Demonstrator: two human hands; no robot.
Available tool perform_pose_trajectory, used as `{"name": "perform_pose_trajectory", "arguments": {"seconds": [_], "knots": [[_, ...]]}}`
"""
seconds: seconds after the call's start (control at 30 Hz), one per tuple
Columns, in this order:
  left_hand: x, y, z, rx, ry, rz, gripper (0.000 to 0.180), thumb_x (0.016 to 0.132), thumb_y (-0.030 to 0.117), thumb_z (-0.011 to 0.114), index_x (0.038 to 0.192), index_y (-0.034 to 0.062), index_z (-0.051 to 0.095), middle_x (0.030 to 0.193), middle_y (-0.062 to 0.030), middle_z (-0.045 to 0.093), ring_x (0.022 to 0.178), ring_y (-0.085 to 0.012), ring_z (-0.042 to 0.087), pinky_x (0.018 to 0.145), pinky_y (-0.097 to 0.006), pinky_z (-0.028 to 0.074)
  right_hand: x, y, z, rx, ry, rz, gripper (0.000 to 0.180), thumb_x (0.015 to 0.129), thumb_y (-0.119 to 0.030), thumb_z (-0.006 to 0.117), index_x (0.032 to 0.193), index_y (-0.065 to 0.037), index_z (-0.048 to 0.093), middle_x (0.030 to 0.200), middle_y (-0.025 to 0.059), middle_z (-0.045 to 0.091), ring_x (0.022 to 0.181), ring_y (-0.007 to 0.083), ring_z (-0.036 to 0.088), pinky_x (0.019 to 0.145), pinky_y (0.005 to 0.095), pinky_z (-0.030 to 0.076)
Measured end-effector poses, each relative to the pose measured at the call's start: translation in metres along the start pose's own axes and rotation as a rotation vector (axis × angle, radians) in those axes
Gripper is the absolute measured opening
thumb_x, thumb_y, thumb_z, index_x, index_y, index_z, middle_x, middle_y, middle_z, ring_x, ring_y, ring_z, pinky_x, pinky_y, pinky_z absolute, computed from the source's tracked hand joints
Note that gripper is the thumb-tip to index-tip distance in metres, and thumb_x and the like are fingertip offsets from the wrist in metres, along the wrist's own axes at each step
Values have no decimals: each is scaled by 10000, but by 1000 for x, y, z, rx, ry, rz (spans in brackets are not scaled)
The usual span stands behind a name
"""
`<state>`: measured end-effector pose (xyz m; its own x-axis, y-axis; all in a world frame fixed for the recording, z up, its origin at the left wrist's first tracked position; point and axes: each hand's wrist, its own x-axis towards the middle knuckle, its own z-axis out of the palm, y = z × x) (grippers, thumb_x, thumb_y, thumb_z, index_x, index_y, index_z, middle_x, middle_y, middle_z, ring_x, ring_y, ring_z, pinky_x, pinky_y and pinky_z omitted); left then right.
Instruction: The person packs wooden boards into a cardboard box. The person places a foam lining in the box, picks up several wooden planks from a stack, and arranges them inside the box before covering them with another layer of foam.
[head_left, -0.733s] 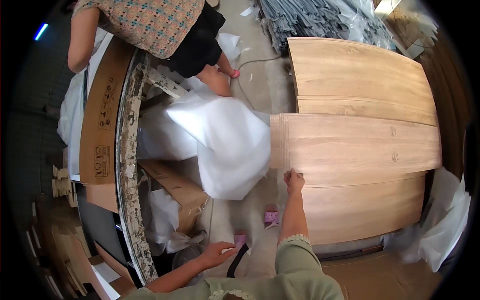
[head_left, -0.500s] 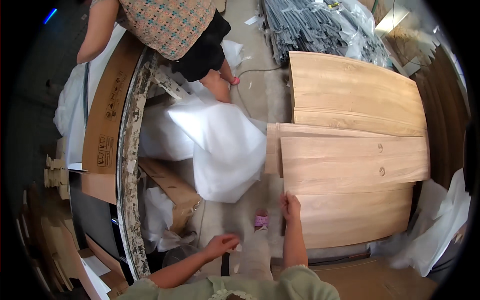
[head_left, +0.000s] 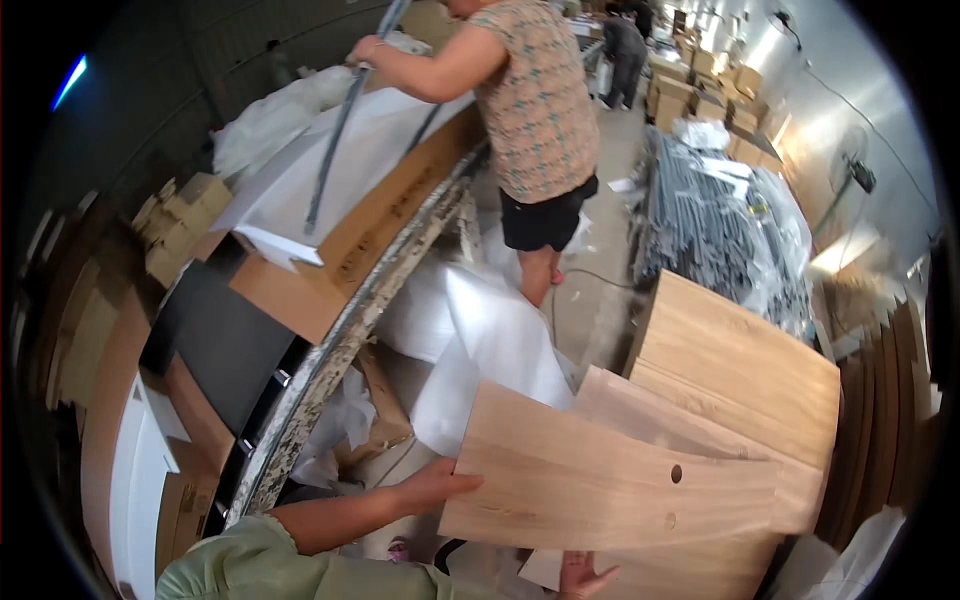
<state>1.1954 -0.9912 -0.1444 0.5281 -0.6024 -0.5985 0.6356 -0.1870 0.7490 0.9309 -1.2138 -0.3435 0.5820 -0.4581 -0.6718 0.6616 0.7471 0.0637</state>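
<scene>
My left hand (head_left: 437, 484) is closed on the left end of a light wood-grain panel (head_left: 580, 480), thumb on its face and the other fingers hidden beneath. Two round marks show in this panel; the farther one looks like a dark hole. Against the panel's near edge is my right hand (head_left: 582, 576), palm up with the thumb spread away; its fingertips run to the edge and may be under it. The held panel lies tilted across other wooden panels (head_left: 735, 350) stacked on my right.
On the left, a worn-edged bench (head_left: 345, 385) bears an open cardboard box (head_left: 290, 305). Beyond it a person (head_left: 540, 110) holds a long grey strip (head_left: 345, 130). White foam sheeting (head_left: 480, 330) lies on the floor between. Bundled grey strips (head_left: 700, 220) are piled farther back.
My left hand has come to the holed panel and grips its left end. The panel has swung left and tilted. My right hand has moved nearer, below its edge. The view has turned up.
</scene>
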Motion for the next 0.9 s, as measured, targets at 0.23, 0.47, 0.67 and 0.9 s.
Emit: {"name": "perform_pose_trajectory", "arguments": {"seconds": [0.23, 0.47, 0.67, 0.9], "knots": [[-233, 58, -103, -38, 79, 177, 299, 842, 170, 653, 1058, -34, 619, 1000, -55, 640, 901, -96, 584, 774, -257, 477, -58, 38, 92, -549, -218, -218, 793, 758, -526, 579, 1315, -3, 365, 1328, 168, 431, 1232, 355, 371, 992, 464, 356], [-453, -61, -236, -359, 457, 590, 475, 883, 369, 571, 1057, -72, 605, 988, -140, 644, 903, -153, 620, 807, -286, 491, -173, 200, 105, -872, -470, -116, 656, 812, -418, 554, 1282, 15, 407, 1298, 158, 467, 1197, 318, 414, 984, 421, 365], [-582, -149, -275, -477, 13, 1512, 1026, 747, 746, 435, 1422, 36, 133, 1464, -154, 209, 1335, -305, 249, 1057, -530, 222, -254, 345, 104, -1121, -702, 102, 541, 857, -326, 533, 1254, 30, 443, 1272, 150, 499, 1167, 286, 451, 977, 384, 373], [-578, -168, -255, -828, 519, 1380, 527, 905, 178, 541, 1352, 69, 282, 1311, -127, 444, 1149, -262, 505, 932, -428, 449, -234, 491, 131, -1477, -1358, 412, 410, 910, -219, 507, 1221, 47, 485, 1241, 140, 535, 1132, 249, 494, 970, 341, 383]]}}
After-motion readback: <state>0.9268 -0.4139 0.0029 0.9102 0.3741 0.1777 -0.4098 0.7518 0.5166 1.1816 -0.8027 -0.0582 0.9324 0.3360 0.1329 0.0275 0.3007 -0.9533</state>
